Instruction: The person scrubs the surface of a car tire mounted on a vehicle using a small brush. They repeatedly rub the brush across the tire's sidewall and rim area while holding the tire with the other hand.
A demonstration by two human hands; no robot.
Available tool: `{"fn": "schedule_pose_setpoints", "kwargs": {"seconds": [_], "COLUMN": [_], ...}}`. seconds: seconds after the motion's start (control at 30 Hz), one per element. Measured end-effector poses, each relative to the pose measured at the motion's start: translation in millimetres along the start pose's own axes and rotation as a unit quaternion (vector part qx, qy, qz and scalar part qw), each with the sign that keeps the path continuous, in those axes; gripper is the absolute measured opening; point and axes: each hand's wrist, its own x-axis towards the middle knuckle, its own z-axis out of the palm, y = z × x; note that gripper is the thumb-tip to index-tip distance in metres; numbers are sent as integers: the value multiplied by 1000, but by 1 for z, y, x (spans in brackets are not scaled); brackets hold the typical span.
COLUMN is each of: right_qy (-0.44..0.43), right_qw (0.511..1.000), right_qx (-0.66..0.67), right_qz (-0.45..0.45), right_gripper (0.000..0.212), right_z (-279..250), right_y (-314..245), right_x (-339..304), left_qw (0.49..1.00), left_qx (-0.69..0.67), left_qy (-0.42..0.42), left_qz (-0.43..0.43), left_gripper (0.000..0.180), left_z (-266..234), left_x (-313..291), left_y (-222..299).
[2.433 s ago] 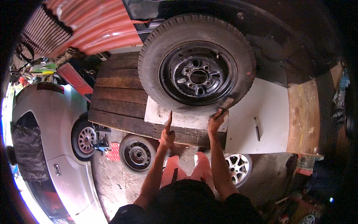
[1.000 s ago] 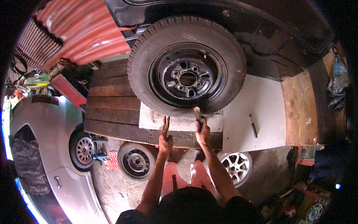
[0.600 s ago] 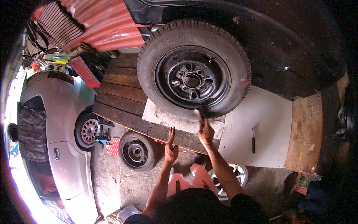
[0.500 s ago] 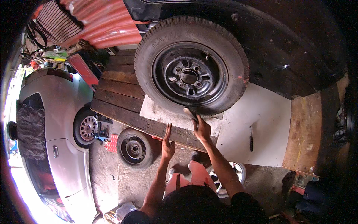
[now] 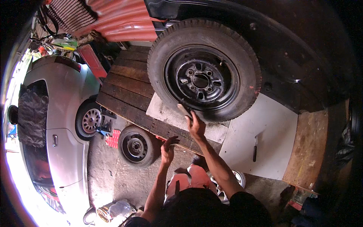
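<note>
A black steel wheel [image 5: 181, 83] with its tyre [image 5: 247, 75] leans large in front of me, its lower edge over a worn pale board. My right hand [image 5: 196, 128] grips a short, narrow tool with a pale flat end [image 5: 184, 109]; its exact kind is unclear. The pale end is close to the lower left of the tyre's sidewall, and I cannot tell whether it touches. Lower and to the left, my left hand [image 5: 167, 151] holds nothing, its fingers apart and slightly bent near the bench edge. The pale board [image 5: 160, 108] lies on the wooden bench [image 5: 124, 90].
A black-handled tool [image 5: 255, 151] lies on a white panel [image 5: 242, 143] at right. Another wheel [image 5: 136, 147] rests on the floor left of my legs, and a light alloy wheel [image 5: 239, 178] is partly hidden beneath my right arm. A silver car [image 5: 68, 151] stands at left.
My right hand and its tool have shifted slightly left across the tyre's lower edge. My left hand's fingers have gone from straight up to bent rightward. The whole view has shifted a little.
</note>
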Motion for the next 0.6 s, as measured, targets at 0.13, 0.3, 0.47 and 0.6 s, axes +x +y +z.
{"fn": "schedule_pose_setpoints", "kwargs": {"seconds": [0.13, 0.3, 0.47, 0.6], "right_qy": [97, -46, -56, -136], "right_qw": [993, 995, 995, 986], "right_qx": [-42, -85, -58, -92], "right_qz": [57, -30, -61, -25], "right_gripper": [39, 36, 37, 40], "right_z": [-39, -28, -3, 2], "right_y": [17, 38, 5, -1], "right_x": [1, -22, -2, 17], "left_qw": [1000, 997, 997, 996], "left_qx": [3, -36, -10, -15], "left_qy": [20, 15, 45, 63], "left_qz": [-20, -63, -55, -56], "left_gripper": [49, 45, 54, 54], "left_z": [-13, -18, -22, -26], "left_x": [-4, -6, 0, 1], "left_y": [-5, -13, 2, 3]}}
